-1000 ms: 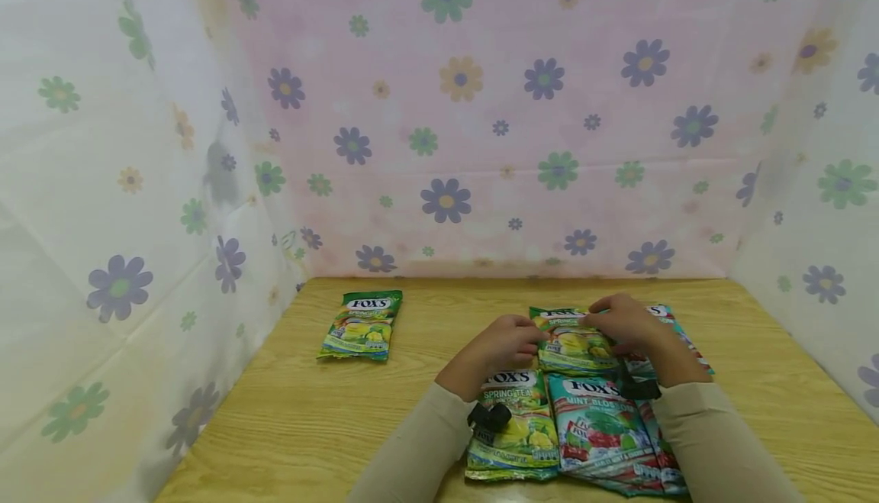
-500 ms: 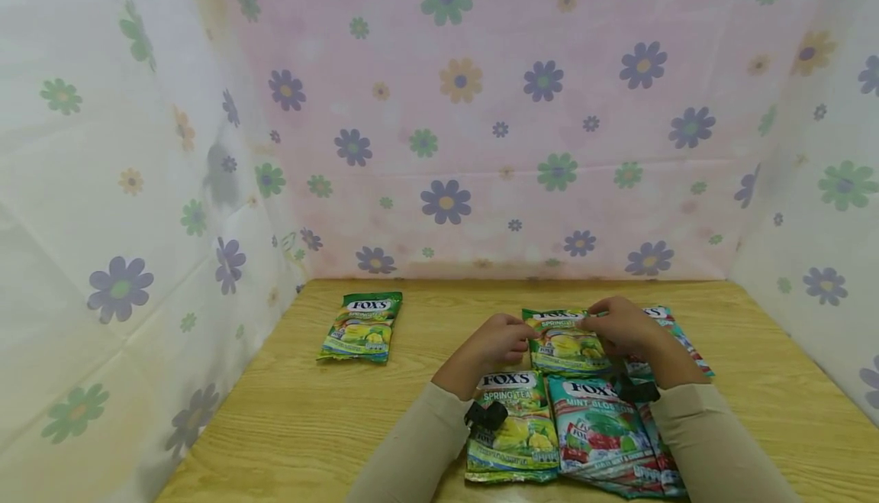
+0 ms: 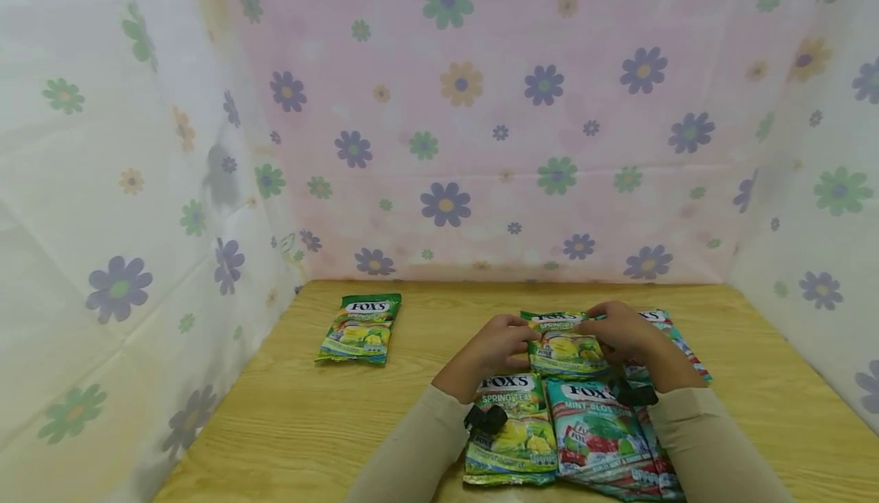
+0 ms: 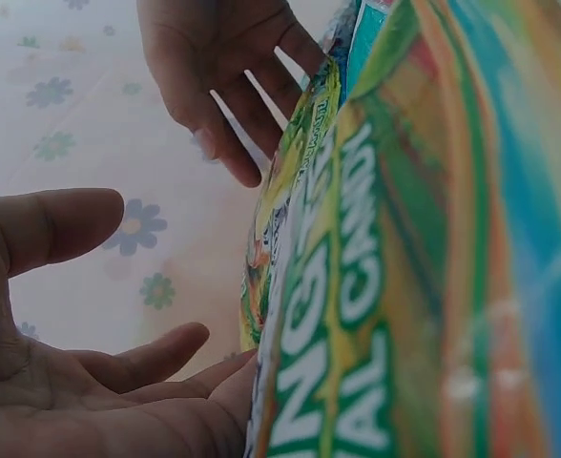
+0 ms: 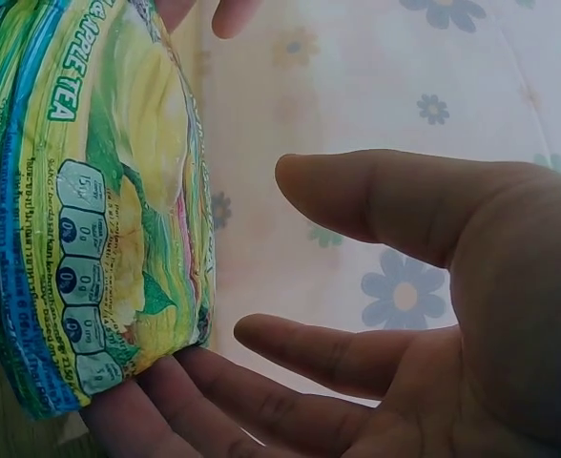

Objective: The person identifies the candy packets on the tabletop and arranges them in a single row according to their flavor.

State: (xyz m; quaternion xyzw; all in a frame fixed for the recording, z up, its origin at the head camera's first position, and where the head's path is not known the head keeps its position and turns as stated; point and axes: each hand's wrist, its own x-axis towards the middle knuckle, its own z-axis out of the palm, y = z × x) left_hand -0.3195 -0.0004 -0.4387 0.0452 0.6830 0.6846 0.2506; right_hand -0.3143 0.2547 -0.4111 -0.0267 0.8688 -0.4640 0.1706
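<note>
Between my two hands a green and yellow Fox's Spring Tea candy bag (image 3: 566, 350) lies face up, just behind a front row of bags. My left hand (image 3: 493, 350) is at its left side. In the left wrist view, fingers of my left hand (image 4: 147, 405) reach the printed bag while the thumb stays apart. At the bag's right side is my right hand (image 3: 628, 335). The right wrist view shows its straight fingertips (image 5: 180, 386) against the bag's edge, thumb away from it. Part of a teal candy bag (image 3: 669, 327) is hidden behind the right hand.
Nearer, another Spring Tea bag (image 3: 515, 442) lies beside a teal Mint Blossom bag (image 3: 597, 434); a further teal bag (image 3: 664, 461) is partly covered by the right sleeve. One Spring Tea bag (image 3: 360, 327) lies alone at the back left. Flowered cloth (image 3: 446, 144) walls surround the wooden table (image 3: 309, 427).
The Spring Tea bag between my hands has shifted slightly left, and the right hand with it. The left hand has moved very little. Other bags have stayed in place.
</note>
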